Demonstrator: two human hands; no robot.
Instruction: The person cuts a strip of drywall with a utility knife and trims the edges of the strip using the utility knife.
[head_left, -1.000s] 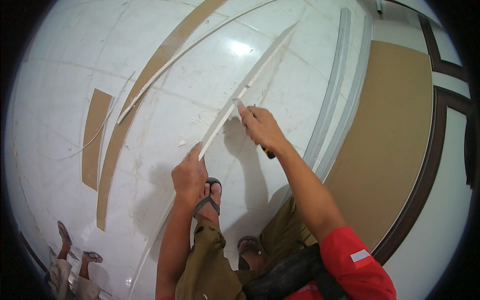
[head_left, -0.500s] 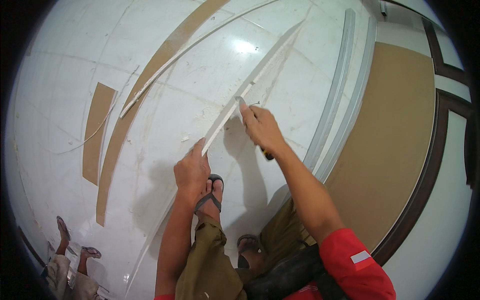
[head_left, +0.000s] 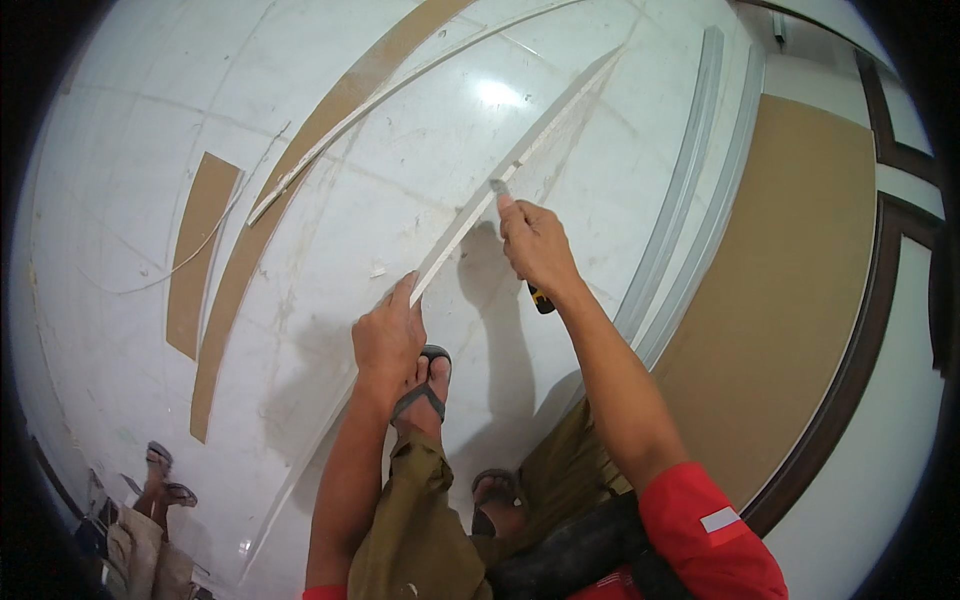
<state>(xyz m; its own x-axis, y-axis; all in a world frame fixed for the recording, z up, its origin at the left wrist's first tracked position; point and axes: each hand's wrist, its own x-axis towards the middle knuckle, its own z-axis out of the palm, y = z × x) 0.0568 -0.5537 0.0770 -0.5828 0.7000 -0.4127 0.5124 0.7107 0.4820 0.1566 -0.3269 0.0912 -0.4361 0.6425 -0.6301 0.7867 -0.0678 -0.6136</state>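
A long, narrow strip of plasterboard (head_left: 462, 226) with a white, rough-cut edge runs diagonally across the middle, away from me. My left hand (head_left: 388, 342) is closed on its near part, fingers over the top edge. Farther along, my right hand (head_left: 541, 246) is wrapped round a utility knife (head_left: 541, 299), whose black and yellow handle end sticks out below the palm. The knife's tip lies against the strip's edge, just short of a small notch. Fingers hide most of the handle.
Brown-faced board offcuts (head_left: 245, 255) lie left, a thin white strip (head_left: 365, 108) across one. Grey metal channels (head_left: 690, 165) and a large brown board (head_left: 775, 290) are at right, beside dark-framed panels. My sandalled foot (head_left: 425, 385) stands near the strip. Another person's feet (head_left: 165, 480) show lower left.
My right hand and the knife have slid slightly farther along the strip's edge. The left hand keeps its hold. The other person's feet have shifted closer together.
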